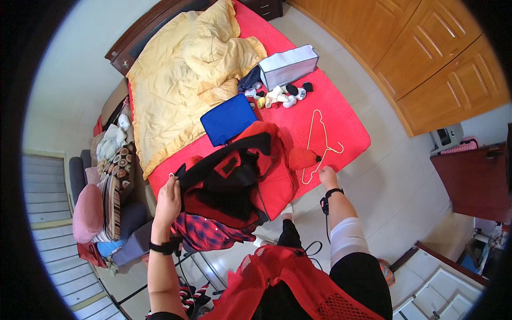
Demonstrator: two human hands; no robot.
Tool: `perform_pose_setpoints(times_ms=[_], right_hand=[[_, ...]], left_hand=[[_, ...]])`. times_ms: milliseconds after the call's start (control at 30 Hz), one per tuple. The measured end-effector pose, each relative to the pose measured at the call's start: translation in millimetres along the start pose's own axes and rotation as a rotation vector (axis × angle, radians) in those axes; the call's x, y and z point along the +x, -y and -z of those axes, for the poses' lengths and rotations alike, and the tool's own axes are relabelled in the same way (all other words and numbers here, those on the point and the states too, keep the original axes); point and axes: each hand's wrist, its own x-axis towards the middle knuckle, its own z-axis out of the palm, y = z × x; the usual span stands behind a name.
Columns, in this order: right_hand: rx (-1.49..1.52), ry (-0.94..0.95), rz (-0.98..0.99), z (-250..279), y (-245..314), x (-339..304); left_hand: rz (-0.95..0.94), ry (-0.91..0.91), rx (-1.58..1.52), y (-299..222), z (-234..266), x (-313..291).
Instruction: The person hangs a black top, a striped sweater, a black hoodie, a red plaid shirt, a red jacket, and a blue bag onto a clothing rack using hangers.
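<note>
And the left hand (168, 201) is gripping the black edge of the red-and-black jacket (232, 181), which is sprawling across the centre of the frame! Right of centre, the right hand (328, 178) is hovering just beside the cream hanger (327, 149); whether its fingers are closing on anything, I can't tell.

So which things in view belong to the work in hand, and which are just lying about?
In hand or nearby:
- red jacket, left hand holding it
- pale hanger, near right hand

Lying about:
- socks
- white box
- yellow quilt
</note>
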Motion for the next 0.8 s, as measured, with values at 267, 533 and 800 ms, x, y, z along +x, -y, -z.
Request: perform_pose_setpoints(times_ms=[267,533,800], right_hand=[[-0.017,-0.020,-0.243,-80,-39,27],[-0.122,-0.025,-0.440,-110,-13,43],[0.149,-0.308,-0.424,-74,-61,21]], left_hand=[[0.134,0.126,-0.213,-19,1,12],[0.281,0.066,-0.122,-16,-5,-2],[0.241,0.031,-0.108,-10,-7,-8]])
